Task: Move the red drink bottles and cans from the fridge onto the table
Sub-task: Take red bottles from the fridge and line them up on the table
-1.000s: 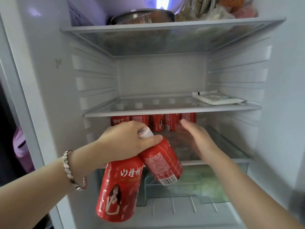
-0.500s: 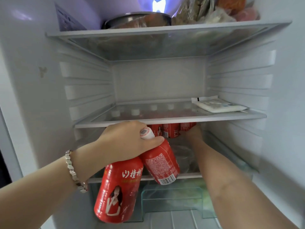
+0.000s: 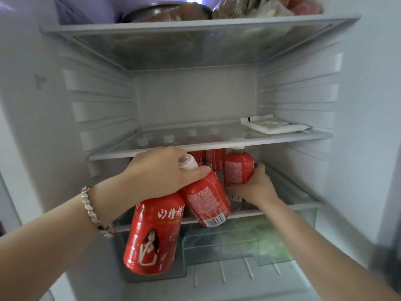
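In the fridge (image 3: 195, 101), we see the left hand (image 3: 160, 172) gripping an upright bottle (image 3: 152, 233) and a tilted bottle (image 3: 206, 203) by their necks, one cap hidden under the palm. Rear bottles (image 3: 214, 158) blur behind the shelf (image 3: 282, 140). The right hand (image 3: 253, 187), half hidden under that shelf a moment ago, now curls round a third bottle (image 3: 238, 168) just below it. A packet (image 3: 273, 126) lies above, a drawer (image 3: 217, 244) below.

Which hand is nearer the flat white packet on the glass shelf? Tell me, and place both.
Right. The right hand grips a red bottle below the flat white packet, under its shelf. The left hand holds two red bottles lower and to the left.
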### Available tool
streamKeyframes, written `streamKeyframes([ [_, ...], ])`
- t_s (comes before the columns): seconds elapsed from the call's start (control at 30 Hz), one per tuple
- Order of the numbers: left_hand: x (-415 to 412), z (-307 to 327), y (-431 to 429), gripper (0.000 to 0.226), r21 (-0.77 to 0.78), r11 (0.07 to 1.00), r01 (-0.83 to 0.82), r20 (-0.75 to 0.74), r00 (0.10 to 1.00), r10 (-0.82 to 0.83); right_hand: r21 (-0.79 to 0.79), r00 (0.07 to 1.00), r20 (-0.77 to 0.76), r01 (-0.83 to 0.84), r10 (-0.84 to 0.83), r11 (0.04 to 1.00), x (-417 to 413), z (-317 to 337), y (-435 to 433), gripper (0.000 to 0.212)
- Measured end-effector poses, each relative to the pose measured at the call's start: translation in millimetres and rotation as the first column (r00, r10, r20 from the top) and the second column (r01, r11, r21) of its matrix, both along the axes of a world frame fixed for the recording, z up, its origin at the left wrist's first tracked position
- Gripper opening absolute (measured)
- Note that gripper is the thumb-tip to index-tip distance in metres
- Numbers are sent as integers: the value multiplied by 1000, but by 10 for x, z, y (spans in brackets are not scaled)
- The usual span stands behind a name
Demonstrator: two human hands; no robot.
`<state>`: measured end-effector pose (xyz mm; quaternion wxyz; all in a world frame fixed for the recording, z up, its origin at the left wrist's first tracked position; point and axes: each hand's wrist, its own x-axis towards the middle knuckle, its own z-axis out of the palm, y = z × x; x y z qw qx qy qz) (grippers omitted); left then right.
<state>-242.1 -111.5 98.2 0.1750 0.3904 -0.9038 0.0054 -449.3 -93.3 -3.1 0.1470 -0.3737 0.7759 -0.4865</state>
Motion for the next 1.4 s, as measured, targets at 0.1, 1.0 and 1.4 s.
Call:
streamKeyframes([
  [0.1,21,-16,-13,38,2,1000,9,-12,1000,-9,29,999,-39,-22,23,999,67,-72,233,106],
  [1.0,177,-89,74,48,-63,997,44,-18,999,-45,-98,723,-684,37,-94,995,687,678,769,28],
  [1.4,1021,-699,1379,49,-157,892,-423,131,887,444,425,242,-802,-412,547,806,1590,416,1052,35],
])
